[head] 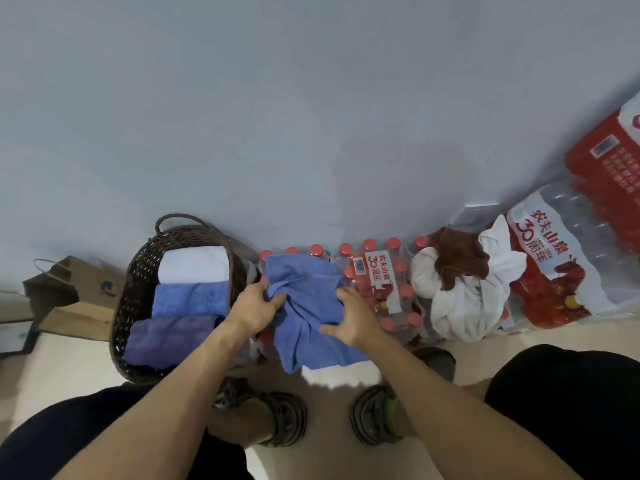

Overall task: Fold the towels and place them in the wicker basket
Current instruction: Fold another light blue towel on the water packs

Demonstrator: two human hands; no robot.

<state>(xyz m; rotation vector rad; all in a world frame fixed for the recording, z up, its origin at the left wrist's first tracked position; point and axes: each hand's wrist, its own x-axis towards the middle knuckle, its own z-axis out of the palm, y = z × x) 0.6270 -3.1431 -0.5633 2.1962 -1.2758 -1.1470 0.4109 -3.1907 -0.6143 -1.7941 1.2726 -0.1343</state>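
While the left hand (258,308) bunches the crumpled blue towel (308,313) over red-capped bottle packs (377,282), right hand (353,322) fingers curl on its edge, tips hidden; the dark wicker basket (138,271) sits just left.

Bare forearms, dark trousers (568,410), grey-green sandals (375,415).

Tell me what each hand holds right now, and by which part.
Both hold the blue towel. The left hand bunches its upper left part in a curled grip; the right hand has its right edge.
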